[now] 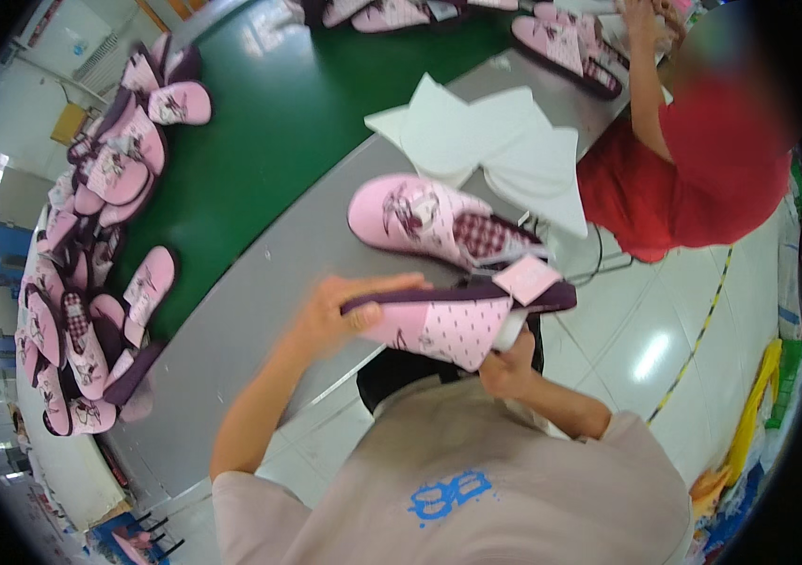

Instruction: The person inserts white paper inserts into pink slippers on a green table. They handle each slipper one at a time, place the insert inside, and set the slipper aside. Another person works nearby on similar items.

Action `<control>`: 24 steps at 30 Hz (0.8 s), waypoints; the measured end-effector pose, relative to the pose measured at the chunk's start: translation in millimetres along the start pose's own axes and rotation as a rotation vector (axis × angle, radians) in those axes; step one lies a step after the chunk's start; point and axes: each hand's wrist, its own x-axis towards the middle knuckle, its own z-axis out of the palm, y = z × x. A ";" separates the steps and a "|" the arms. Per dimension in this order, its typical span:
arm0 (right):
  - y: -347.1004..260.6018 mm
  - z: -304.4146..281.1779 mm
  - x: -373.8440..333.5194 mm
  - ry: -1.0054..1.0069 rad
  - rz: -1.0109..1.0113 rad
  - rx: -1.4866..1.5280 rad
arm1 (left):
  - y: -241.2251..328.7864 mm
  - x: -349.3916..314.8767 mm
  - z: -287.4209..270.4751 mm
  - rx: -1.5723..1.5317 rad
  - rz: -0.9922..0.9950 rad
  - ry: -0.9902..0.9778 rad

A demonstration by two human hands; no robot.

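Note:
A pink slipper [462, 330] with a dark purple sole is held in the air in front of me, sole turned up. My left hand [326, 315], slightly blurred, grips its toe, with the thumb on the pink upper and the fingers along the sole. At the slipper's opening, my right hand [511, 365] is closed on a white piece [511, 330] that is partly inside. A pink tag [526, 280] hangs by the heel. Just beyond, another pink slipper [410, 217] with a checked lining lies upright on the grey table edge [260, 311].
White shaped sheets [476, 132] are stacked beyond that slipper. Many pink slippers [119, 174] are heaped at the left of the green belt [260, 113]. A person in red [702, 179] works at the right, near more slippers [566, 52].

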 end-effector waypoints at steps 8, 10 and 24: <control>8.3 -4.8 4.4 -0.061 0.191 0.378 | 10.7 14.5 0.8 -0.165 -0.069 -0.020; 9.3 -11.6 12.5 -0.227 0.278 0.363 | 8.3 13.3 2.4 -0.210 -0.058 -0.030; 18.6 -17.3 45.9 -0.670 -0.117 -0.112 | 11.8 6.9 7.4 -0.314 -0.018 -0.103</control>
